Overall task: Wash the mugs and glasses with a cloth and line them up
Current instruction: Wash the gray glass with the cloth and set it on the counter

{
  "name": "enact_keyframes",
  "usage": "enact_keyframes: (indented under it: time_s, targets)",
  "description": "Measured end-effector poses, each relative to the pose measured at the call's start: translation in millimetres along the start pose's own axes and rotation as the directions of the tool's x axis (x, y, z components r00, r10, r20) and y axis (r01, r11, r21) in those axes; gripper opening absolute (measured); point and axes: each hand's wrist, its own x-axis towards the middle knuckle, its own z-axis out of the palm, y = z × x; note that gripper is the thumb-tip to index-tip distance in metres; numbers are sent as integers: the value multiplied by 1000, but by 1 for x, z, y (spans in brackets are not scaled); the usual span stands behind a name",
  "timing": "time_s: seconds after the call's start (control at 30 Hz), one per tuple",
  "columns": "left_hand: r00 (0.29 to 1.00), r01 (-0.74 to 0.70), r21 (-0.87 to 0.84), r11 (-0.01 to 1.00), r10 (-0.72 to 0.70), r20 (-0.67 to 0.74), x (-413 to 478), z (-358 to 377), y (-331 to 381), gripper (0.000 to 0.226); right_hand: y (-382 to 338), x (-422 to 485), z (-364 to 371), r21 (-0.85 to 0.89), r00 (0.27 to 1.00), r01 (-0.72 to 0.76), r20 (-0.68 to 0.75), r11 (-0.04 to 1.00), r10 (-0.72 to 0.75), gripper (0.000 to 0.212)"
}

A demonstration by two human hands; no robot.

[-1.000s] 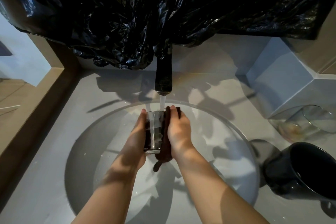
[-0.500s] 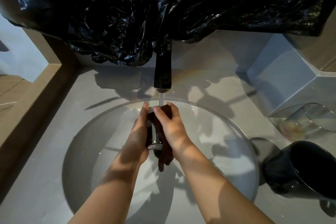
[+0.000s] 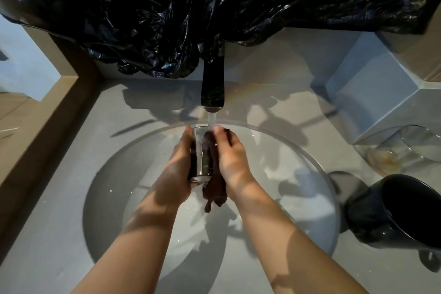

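Over the round white sink basin [image 3: 298, 198] the person holds a small clear drinking glass [image 3: 200, 162] between both hands, right under the black tap spout [image 3: 213, 88]. A thin stream of water [image 3: 211, 120] runs from the spout and lands at the glass's far rim, where the right fingertips sit.

The left hand [image 3: 177, 169] wraps round the left side of the glass, fingers curled about its wall and its thick base towards the camera. The right hand [image 3: 230, 160] clasps a dark brown wet cloth [image 3: 213, 188] against the right side of the glass, fingers bent over the cloth near the rim. The cloth's loose end hangs below both hands, above the basin floor. It is hard to tell whether any of the cloth reaches inside the glass.

On the pale grey counter [image 3: 59, 234], to the right of the basin, a glossy black ceramic mug [image 3: 401, 212] stands just beside the rim. Behind it sits a larger clear glass [image 3: 410, 148] with brownish residue at its bottom. It is close to a pale blue-grey angular box [image 3: 372, 98]. Crumpled black plastic sheeting [image 3: 214, 7] hangs across the top of the view, over the base of the spout.
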Motion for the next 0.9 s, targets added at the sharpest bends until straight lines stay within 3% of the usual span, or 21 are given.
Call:
enact_keyframes:
  time_s: [0.1, 0.27, 0.33, 0.43, 0.53, 0.6, 0.67, 0.77, 0.9]
  targets:
    - [997, -15, 39, 999, 13, 72, -2, 0, 0, 55, -6, 5, -10, 58, 992, -52, -109, 997, 58, 25]
    - [999, -10, -26, 1000, 11, 30, 2, 0, 0, 48, 0, -3, 1, 67, 994, -79, 83, 995, 73, 34]
    - [1000, 1, -19, 1000, -1, 20, 2, -1, -3, 52, -1, 0, 0, 34, 999, -31, 10, 999, 31, 23]
    - [999, -17, 6, 1000, 17, 38, 3, -1, -2, 70, -2, 5, -6, 52, 994, -63, -85, 997, 68, 24]
    - [999, -30, -29, 999, 30, 14, 4, 0, -1, 71, -3, -1, -3, 133, 993, -112, 61, 985, 104, 24]
    - [999, -40, -19, 999, 39, -33, 8, -2, -4, 66, 0, -2, 0, 84, 994, -57, 96, 995, 48, 29]
    - [996, -67, -13, 998, 66, -59, 8, -4, -8, 56, -2, 2, -1, 48, 1000, -14, 24, 999, 13, 19]
    - [1000, 19, -81, 997, -20, -13, 7, -3, -8, 55, -4, 8, -5, 95, 995, -59, -76, 994, 67, 22]
    - [998, 26, -90, 996, -22, 51, 4, -2, -5, 65, -6, -2, -1, 117, 988, -136, 92, 984, 126, 31]
